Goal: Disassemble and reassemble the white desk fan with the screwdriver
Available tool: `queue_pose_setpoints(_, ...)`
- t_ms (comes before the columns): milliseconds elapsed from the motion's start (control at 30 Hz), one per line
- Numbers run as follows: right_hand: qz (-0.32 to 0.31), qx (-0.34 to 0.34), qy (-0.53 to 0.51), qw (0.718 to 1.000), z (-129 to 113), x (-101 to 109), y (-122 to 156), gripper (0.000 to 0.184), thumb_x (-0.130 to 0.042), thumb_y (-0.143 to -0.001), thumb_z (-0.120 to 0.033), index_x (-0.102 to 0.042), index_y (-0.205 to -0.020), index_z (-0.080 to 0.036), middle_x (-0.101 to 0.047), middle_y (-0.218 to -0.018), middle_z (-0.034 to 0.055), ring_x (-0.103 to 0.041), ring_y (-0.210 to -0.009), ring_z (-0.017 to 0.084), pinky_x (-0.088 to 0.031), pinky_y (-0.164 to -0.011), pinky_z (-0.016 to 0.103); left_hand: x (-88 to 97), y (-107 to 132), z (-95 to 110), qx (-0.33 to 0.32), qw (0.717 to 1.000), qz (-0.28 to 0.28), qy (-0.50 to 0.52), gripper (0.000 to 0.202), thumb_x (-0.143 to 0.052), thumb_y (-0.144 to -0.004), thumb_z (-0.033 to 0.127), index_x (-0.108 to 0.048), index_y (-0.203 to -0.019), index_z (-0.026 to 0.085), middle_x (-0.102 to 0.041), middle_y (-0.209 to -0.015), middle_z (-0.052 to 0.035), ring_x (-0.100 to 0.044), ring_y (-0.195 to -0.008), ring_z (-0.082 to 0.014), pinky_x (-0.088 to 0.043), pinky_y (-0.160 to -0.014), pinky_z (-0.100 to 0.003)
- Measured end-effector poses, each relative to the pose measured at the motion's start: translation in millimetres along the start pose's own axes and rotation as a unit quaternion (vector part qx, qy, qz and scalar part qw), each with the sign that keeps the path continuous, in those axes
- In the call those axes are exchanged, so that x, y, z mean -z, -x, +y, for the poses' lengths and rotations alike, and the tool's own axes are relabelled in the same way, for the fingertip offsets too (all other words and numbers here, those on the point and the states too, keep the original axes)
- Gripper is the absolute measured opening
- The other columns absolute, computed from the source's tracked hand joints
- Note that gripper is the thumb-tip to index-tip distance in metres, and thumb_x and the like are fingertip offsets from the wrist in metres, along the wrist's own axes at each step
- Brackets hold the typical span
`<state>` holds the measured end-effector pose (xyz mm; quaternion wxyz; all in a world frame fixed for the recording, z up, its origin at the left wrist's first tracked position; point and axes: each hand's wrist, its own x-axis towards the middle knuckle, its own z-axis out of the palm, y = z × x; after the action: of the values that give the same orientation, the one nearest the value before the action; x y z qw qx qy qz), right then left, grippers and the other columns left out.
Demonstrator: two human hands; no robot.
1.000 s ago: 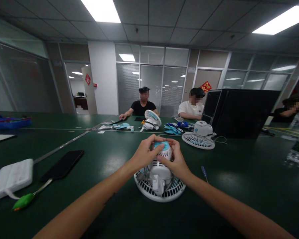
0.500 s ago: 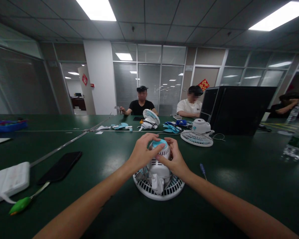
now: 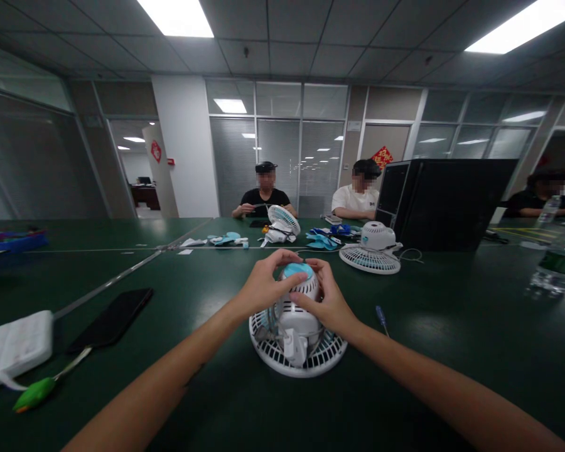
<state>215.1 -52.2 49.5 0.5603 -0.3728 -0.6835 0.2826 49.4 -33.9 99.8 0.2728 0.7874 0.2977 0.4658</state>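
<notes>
A white fan (image 3: 299,320) lies grille-down on the green table in front of me, its motor housing pointing up. A light-blue round cap (image 3: 297,270) tops the housing. My left hand (image 3: 269,280) curls around the left side of the housing's top, its thumb lying across the edge of the blue cap. From the right, my right hand (image 3: 327,295) wraps the same housing, thumb reaching across its front. A white plug (image 3: 294,347) with its cord hangs against the fan's near side. The far fingertips of both hands are partly hidden behind the housing.
A screwdriver (image 3: 382,319) lies right of the fan. Further back are a second fan (image 3: 375,248), a third fan (image 3: 282,225), blue fan blades (image 3: 322,240) and a black computer case (image 3: 452,204). At left lie a phone (image 3: 112,319) and a white power bank (image 3: 17,344). Several people sit around.
The view has shifted slightly. My hands keep their hold on the fan's housing with hardly any movement. Across the table, a person in black has brought their hand inward.
</notes>
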Motion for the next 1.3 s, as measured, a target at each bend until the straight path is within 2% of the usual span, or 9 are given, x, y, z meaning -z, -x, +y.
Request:
queue_pose_setpoints(233, -0.011, -0.005, -0.011, 1.000, -0.9, 0.9, -0.8, 0.068, -0.079, -0.070, -0.043, -0.038, -0.122, -0.026, -0.052, -0.128, 0.0100, -0.054, -0.122, 0.027, -0.043, -0.103, 0.046, 8.5, -0.5, 3.9, -0.008, 0.998, -0.062, -0.013, 0.025, -0.064, -0.086, 0.030, -0.069, -0.109, 0.023, -0.070, -0.120, -0.0072, -0.063, -0.114, -0.0238, -0.046, -0.102, -0.043)
queue_pose_setpoints(300, -0.016, -0.012, -0.017, 1.000, -0.9, 0.9, -0.9, 0.070, -0.079, -0.069, -0.043, -0.037, -0.123, -0.026, -0.052, -0.128, 0.0102, -0.054, -0.122, 0.027, -0.044, -0.102, 0.046, 7.7, -0.9, 4.4, -0.018, 0.999, -0.032, -0.037, 0.021, -0.068, -0.083, 0.030, -0.072, -0.102, 0.024, -0.070, -0.118, -0.0067, -0.063, -0.113, -0.0239, -0.045, -0.102, -0.043)
queue_pose_setpoints(400, -0.020, -0.017, -0.022, 0.999, -1.2, 0.8, -1.0, 0.070, -0.079, -0.069, -0.042, -0.036, -0.122, -0.026, -0.051, -0.126, 0.0105, -0.054, -0.122, 0.027, -0.044, -0.102, 0.046, 4.2, -1.1, 5.1, -0.030, 0.996, 0.025, -0.086, 0.019, -0.076, -0.076, 0.030, -0.074, -0.093, 0.023, -0.071, -0.102, -0.0060, -0.066, -0.098, -0.0229, -0.049, -0.093, -0.040)
queue_pose_setpoints(567, -0.021, -0.014, -0.019, 1.000, -2.2, 0.8, -1.4, 0.068, -0.077, -0.070, -0.040, -0.036, -0.122, -0.025, -0.052, -0.126, 0.0101, -0.054, -0.121, 0.027, -0.043, -0.103, 0.046, 0.7, 0.5, 8.8, -0.027, 0.992, 0.039, -0.116, 0.022, -0.076, -0.076, 0.029, -0.075, -0.097, 0.022, -0.072, -0.094, -0.0042, -0.066, -0.088, -0.0204, -0.051, -0.084, -0.036)
queue_pose_setpoints(767, -0.010, -0.009, -0.019, 1.000, -2.4, 0.8, -1.8, 0.069, -0.079, -0.068, -0.041, -0.038, -0.120, -0.025, -0.053, -0.124, 0.0095, -0.054, -0.120, 0.027, -0.043, -0.102, 0.046, 5.7, 0.7, 13.3, -0.016, 0.994, 0.004, -0.105, 0.025, -0.074, -0.078, 0.027, -0.073, -0.102, 0.020, -0.073, -0.106, -0.0064, -0.067, -0.098, -0.0219, -0.050, -0.092, -0.038)
queue_pose_setpoints(1033, -0.016, -0.032, -0.037, 0.999, -5.5, 1.8, -3.0, 0.069, -0.080, -0.067, -0.041, -0.038, -0.119, -0.026, -0.051, -0.121, 0.0081, -0.057, -0.112, 0.025, -0.047, -0.097, 0.042, 14.4, -1.6, -6.5, 0.000, 0.996, -0.089, -0.002, 0.041, -0.065, -0.084, 0.029, -0.063, -0.124, 0.020, -0.064, -0.131, -0.0097, -0.058, -0.122, -0.0251, -0.042, -0.106, -0.045)
queue_pose_setpoints(1133, -0.021, -0.030, -0.035, 0.999, -5.3, 3.0, -3.0, 0.069, -0.079, -0.067, -0.041, -0.038, -0.120, -0.026, -0.051, -0.123, 0.0086, -0.057, -0.113, 0.025, -0.047, -0.096, 0.042, 8.1, -0.8, -7.0, -0.013, 0.999, -0.046, -0.011, 0.033, -0.064, -0.086, 0.031, -0.068, -0.117, 0.020, -0.066, -0.126, -0.0098, -0.059, -0.119, -0.0242, -0.042, -0.106, -0.044)
queue_pose_setpoints(1233, -0.022, -0.021, -0.020, 0.999, -4.2, 3.7, -2.4, 0.068, -0.080, -0.067, -0.041, -0.039, -0.120, -0.026, -0.051, -0.125, 0.0088, -0.056, -0.116, 0.026, -0.047, -0.097, 0.043, 1.4, 0.1, -0.6, -0.018, 0.997, 0.032, -0.064, 0.026, -0.069, -0.082, 0.034, -0.073, -0.102, 0.018, -0.069, -0.108, -0.0089, -0.064, -0.103, -0.0227, -0.047, -0.097, -0.041)
queue_pose_setpoints(1300, -0.021, -0.017, -0.010, 1.000, -3.9, 3.8, -1.8, 0.067, -0.080, -0.068, -0.041, -0.040, -0.120, -0.026, -0.051, -0.124, 0.0085, -0.055, -0.117, 0.026, -0.047, -0.097, 0.043, 0.2, 0.3, 4.6, -0.012, 0.994, 0.050, -0.097, 0.025, -0.071, -0.080, 0.034, -0.074, -0.099, 0.017, -0.069, -0.098, -0.0072, -0.065, -0.093, -0.0212, -0.050, -0.090, -0.039)
